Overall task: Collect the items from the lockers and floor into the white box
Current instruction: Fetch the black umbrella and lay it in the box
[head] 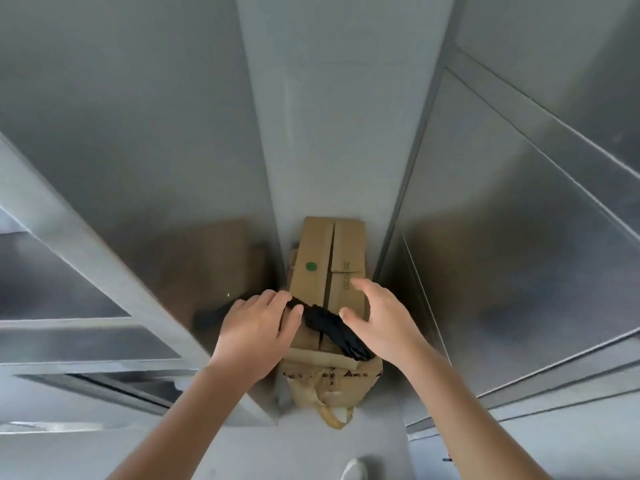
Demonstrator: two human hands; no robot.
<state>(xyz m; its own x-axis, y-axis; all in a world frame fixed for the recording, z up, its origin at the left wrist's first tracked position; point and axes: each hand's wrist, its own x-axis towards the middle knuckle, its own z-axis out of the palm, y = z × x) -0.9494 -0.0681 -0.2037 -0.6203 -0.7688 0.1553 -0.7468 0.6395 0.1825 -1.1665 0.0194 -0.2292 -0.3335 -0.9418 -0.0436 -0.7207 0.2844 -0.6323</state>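
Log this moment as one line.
left hand: pinches black bundle | right hand: open, beside it | black bundle: atop cardboard box

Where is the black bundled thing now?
In the head view, low centre, the black bundled thing lies across the near top of the brown cardboard box, between the right hand and the left hand, which pinches its end.

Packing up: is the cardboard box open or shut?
Shut: the cardboard box has top flaps meeting at a centre seam; a black bundle lies across them.
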